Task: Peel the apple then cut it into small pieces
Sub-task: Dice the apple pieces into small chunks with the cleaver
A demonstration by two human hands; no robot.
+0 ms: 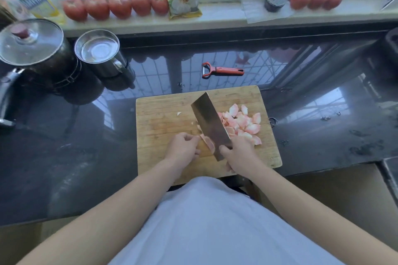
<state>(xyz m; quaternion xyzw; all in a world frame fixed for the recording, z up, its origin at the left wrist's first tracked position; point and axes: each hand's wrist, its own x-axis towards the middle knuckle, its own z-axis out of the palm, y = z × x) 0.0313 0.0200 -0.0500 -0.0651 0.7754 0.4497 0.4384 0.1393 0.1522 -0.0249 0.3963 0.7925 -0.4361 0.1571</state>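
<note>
Pale pink apple pieces [243, 123] were heaped on the board [159, 127], right of the cleaver [210, 122]. A slice [207, 143] was pinched by the left hand [183, 150]; the cleaver was gripped by the right hand [239, 153]. A peeler [221, 70] lay on the glossy dark counter [75, 146] below a window sill [215, 18] lined with tomatoes [116, 6].

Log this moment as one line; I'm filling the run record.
stage: cutting | right hand: grips steel cleaver | left hand: holds pink apple piece | cut pieces: piled on wooden board
</note>
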